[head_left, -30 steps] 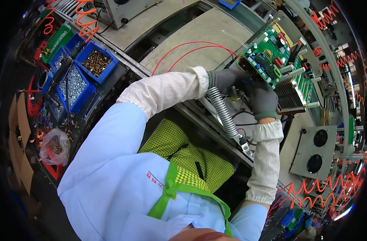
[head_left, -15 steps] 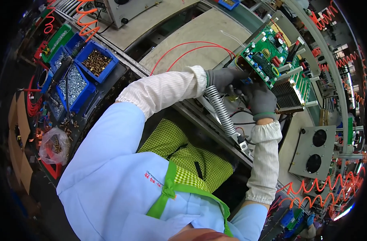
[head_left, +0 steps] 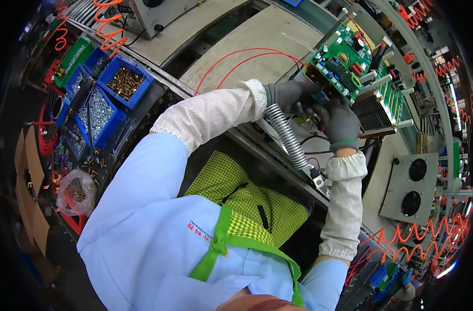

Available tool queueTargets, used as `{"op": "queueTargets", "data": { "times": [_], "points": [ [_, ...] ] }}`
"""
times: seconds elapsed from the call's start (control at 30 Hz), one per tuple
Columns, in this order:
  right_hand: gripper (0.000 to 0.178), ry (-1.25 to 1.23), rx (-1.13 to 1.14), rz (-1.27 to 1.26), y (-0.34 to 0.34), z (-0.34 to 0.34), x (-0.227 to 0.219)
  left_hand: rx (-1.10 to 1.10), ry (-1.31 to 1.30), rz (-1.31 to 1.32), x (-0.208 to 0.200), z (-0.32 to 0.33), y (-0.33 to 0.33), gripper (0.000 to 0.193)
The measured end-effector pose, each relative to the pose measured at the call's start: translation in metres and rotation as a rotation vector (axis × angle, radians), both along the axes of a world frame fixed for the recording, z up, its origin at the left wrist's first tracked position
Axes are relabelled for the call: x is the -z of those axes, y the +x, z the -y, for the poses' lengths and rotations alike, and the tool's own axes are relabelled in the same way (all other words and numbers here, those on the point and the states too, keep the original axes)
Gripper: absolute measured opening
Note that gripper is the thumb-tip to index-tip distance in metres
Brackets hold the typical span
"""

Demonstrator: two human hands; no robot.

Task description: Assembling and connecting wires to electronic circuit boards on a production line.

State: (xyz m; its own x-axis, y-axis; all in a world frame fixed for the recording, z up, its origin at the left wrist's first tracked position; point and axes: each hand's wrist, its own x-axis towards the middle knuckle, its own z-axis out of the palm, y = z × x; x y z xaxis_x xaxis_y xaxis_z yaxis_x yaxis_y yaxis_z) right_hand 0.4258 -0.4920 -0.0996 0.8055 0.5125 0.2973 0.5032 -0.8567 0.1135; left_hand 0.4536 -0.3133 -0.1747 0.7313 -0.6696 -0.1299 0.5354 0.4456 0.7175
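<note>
Both hands wear grey gloves and meet at the near left edge of an electronic unit with a green circuit board and a dark finned heatsink. My left hand reaches in from the left, its fingers curled. Close on its right is my right hand, thumb and fingers bent together toward it. Something small and blue shows between them; the gripped parts are mostly hidden by the gloves. Just below my left hand lies a thick silver coil with a pale block at its lower end.
Red wires arc leftward from the unit over the beige board. Blue bins of brass screws and silver fasteners stand at left, near a plastic bag. A grey panel with two fans lies at right.
My right hand has shifted slightly right and down, its fingers a little farther from the left hand. My left hand stays nearly in place. The whole view has shifted slightly.
</note>
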Motion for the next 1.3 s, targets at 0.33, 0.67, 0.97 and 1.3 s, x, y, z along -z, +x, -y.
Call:
{"op": "queueTargets", "data": {
  "times": [0.33,0.67,0.97,1.3],
  "points": [
    [0.038,-0.032,0.224,-0.415,-0.001,0.038,0.004,0.001,0.144,0.046,-0.011,0.000,-0.007,0.054],
    [0.033,0.142,0.339,-0.440,0.010,0.049,0.064,-0.006,0.673,0.530,-0.048,-0.037,-0.042,0.034],
    [0.033,0.324,0.474,-0.509,-0.002,0.030,0.074,-0.069,0.592,0.396,-0.105,-0.047,-0.068,0.036],
    [0.034,0.044,0.053,-0.309,-0.004,0.037,0.111,-0.211,1.242,1.135,-0.096,0.099,-0.066,0.047]
  ]
}}
